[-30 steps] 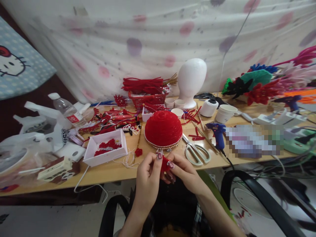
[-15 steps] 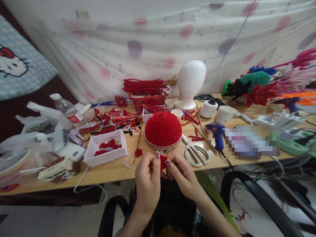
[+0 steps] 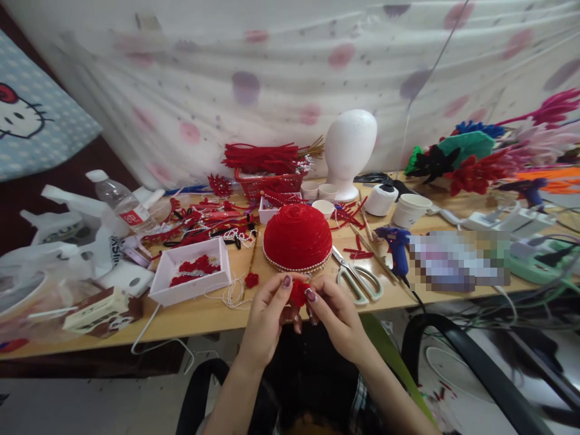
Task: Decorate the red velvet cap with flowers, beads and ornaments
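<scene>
Between my two hands, just in front of the table edge, is a small red fuzzy piece (image 3: 298, 293). My left hand (image 3: 268, 311) pinches it from the left with thumb and fingers. From the right, my right hand (image 3: 334, 311) grips its other side, thumb on top. Right behind the fingers a red dome-shaped cap (image 3: 298, 237) with a pearl-like bead trim rests on the table (image 3: 190, 320). Open-bladed scissors (image 3: 359, 278) lie to the right of the cap, and a small red flower (image 3: 251, 280) lies to its left.
A white box (image 3: 190, 273) of red pieces stands left, near a bottle (image 3: 122, 202) and plastic bags. Behind are a red basket (image 3: 269, 184) and a white foam head (image 3: 350, 151). A blue glue gun (image 3: 397, 249), white cups and a power strip are on the right.
My left fingers have shifted on the red piece, so more of it shows between my hands. The whole view has moved slightly.
</scene>
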Available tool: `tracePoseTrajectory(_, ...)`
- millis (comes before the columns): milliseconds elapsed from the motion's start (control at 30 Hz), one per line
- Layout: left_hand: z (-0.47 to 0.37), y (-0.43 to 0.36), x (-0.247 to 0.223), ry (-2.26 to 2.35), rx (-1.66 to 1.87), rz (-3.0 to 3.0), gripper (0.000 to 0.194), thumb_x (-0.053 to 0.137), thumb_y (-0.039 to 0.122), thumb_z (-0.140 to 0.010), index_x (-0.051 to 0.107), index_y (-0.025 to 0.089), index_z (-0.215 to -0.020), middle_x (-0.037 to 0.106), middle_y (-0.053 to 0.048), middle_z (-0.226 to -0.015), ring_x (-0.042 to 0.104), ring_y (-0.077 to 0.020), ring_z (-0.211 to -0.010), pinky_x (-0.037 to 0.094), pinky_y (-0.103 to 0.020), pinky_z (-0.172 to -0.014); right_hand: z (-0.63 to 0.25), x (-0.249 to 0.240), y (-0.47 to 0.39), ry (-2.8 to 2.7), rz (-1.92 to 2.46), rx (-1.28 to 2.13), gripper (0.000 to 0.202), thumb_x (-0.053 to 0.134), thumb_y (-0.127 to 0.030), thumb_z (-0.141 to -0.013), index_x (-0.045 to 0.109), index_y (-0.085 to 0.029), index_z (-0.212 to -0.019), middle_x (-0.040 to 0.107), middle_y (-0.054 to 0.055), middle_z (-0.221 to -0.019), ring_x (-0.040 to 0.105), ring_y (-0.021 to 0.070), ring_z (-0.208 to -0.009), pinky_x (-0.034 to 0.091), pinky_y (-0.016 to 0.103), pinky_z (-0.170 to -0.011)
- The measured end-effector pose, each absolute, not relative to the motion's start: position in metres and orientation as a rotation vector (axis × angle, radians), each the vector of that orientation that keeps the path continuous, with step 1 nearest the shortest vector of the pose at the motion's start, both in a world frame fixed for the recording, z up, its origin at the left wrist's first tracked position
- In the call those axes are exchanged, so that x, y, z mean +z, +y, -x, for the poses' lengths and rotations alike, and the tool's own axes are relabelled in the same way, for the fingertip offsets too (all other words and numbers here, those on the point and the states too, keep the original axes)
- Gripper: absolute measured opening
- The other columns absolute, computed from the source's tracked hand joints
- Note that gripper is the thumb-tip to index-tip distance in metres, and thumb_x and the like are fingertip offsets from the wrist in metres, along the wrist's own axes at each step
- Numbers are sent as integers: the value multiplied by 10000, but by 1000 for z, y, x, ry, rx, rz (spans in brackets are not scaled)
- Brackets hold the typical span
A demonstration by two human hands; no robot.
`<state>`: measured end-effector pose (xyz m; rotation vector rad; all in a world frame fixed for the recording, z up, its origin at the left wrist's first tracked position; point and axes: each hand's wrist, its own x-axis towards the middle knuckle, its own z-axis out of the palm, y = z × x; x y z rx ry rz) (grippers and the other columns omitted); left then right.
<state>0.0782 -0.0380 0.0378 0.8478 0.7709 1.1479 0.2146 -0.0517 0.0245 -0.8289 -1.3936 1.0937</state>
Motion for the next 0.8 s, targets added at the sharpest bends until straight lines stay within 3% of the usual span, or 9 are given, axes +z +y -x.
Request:
tracePoseTrajectory(233,-90,-38,32,546,1121,-595,298,858,392,-659,746,193,-850,670,15,-659,554,-65,-524,494,-193,-550,-209,23,-56,-1212,757,1085,235,529,-354,-973,542,-196,-800,522,-28,-658,481,97,-546,412,209,-510)
tracePoseTrajectory(433,-96,-40,33,553,1114,-531,280,910,316,-581,746,227,-788,711,29,-703,566,-59,-527,495,-187,-559,-213,20,-58,-1205,774,1051,229,546,-351,-964,555,-190,-802,509,-29,-670,471,96,-561,401,207,-515)
tracePoseTrajectory(667,-95,-38,33,609,1131,-647,294,889,336,-618,746,192,-831,688,23,-652,568,-58,-496,504,-175,-528,-215,18,-56,-1200,804,1145,265,501,-410,-987,535,-190,-841,488,-40,-674,413,78,-544,346,198,-488)
tracePoseTrajectory(800,-100,-39,31,644,1228,-725,235,885,303,-631,752,190,-788,700,27,-700,605,-49,-599,490,-121,-587,-218,16,-56,-1256,783,1188,267,514,-410,-984,521,-188,-836,470,-40,-697,375,71,-561,307,201,-489)
